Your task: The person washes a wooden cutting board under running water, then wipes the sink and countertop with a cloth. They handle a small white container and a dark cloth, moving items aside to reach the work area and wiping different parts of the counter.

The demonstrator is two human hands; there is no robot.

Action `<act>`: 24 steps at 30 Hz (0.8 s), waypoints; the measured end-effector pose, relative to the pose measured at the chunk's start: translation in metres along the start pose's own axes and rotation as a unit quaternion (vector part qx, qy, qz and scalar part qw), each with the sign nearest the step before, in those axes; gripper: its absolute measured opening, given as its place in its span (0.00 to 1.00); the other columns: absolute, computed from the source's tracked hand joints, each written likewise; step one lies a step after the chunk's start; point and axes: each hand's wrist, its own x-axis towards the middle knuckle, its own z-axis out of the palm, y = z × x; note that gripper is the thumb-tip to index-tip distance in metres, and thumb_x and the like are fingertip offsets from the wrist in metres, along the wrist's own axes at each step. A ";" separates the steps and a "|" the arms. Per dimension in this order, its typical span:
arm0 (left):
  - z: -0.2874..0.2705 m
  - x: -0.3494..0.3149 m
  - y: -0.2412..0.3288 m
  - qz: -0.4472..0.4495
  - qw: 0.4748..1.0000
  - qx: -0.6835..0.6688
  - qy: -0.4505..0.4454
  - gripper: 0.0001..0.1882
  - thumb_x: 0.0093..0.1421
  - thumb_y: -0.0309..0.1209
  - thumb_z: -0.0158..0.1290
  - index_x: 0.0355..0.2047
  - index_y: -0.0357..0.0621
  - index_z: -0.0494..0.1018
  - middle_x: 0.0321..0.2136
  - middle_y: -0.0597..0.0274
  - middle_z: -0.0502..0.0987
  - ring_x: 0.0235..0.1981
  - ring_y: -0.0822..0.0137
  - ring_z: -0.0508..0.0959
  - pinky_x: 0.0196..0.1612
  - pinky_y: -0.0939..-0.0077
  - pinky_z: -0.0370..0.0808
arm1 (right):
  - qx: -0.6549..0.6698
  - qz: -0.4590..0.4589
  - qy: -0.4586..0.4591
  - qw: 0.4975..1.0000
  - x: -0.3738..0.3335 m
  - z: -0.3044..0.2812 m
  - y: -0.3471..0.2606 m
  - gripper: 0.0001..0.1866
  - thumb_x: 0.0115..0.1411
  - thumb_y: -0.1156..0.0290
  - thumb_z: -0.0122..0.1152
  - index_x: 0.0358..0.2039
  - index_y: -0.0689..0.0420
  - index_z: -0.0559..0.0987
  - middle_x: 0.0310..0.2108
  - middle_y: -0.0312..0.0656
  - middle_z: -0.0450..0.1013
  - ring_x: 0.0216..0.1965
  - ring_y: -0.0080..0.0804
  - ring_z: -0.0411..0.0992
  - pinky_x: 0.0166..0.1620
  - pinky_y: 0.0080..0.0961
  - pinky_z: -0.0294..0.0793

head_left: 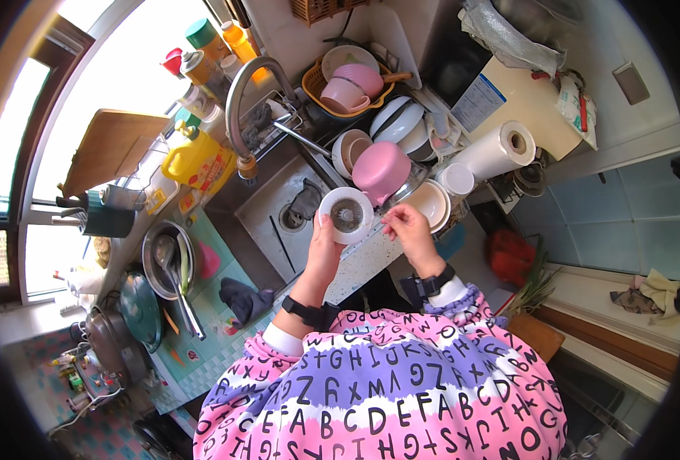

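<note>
My left hand [322,247] grips a white-rimmed round strainer [368,217] by its left edge, above the counter's front strip. Its middle looks like grey mesh, with something pale at the centre. Just to the right, my right hand [410,234] is closed in a pinch, apart from the rim. Whatever its fingertips hold, if anything, is too small to make out. Behind the strainer stands a pink bowl [382,170] turned upside down. The steel sink [259,238] lies to the left, with a dark grey cloth [306,201] beside its drain.
A curved faucet [233,115] arches over the sink. Stacked bowls [432,203] and a plastic roll [501,149] crowd the right counter. Farther back sits a basket of dishes [314,80]. A yellow jug [196,159], a steel pan [150,264] and a dark cloth [242,301] occupy the left.
</note>
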 end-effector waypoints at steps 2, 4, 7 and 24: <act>-0.011 0.002 0.000 0.012 1.000 -0.007 0.006 0.27 0.74 0.49 0.34 0.66 0.50 0.53 0.61 0.61 0.63 0.61 0.62 0.68 0.60 0.57 0.70 | 0.004 0.040 -0.003 0.999 -0.009 -0.024 -0.006 0.03 0.64 0.75 0.59 0.37 0.60 0.75 0.29 0.38 0.77 0.26 0.20 0.72 0.28 0.15 0.70; -0.025 0.004 -0.001 0.014 0.999 -0.025 0.042 0.26 0.74 0.49 0.34 0.66 0.50 0.54 0.62 0.61 0.63 0.61 0.61 0.68 0.61 0.57 0.69 | -0.002 0.037 0.013 0.999 -0.021 -0.057 -0.010 0.04 0.60 0.76 0.62 0.34 0.61 0.76 0.27 0.36 0.76 0.25 0.19 0.72 0.26 0.14 0.68; -0.050 0.006 -0.001 0.032 0.996 -0.043 0.073 0.25 0.74 0.47 0.33 0.65 0.49 0.55 0.61 0.59 0.64 0.61 0.58 0.68 0.62 0.55 0.68 | -0.107 0.028 0.142 0.984 -0.031 -0.120 0.004 0.06 0.56 0.76 0.66 0.34 0.61 0.80 0.27 0.36 0.76 0.24 0.22 0.73 0.27 0.19 0.71; -0.189 -0.010 -0.037 -0.028 0.954 -0.024 0.296 0.20 0.74 0.47 0.34 0.60 0.55 0.59 0.55 0.63 0.69 0.53 0.62 0.73 0.52 0.55 0.74 | -0.443 -0.079 0.206 0.869 0.058 -0.249 0.178 0.15 0.55 0.73 0.60 0.44 0.62 0.79 0.33 0.52 0.80 0.24 0.45 0.78 0.28 0.39 0.76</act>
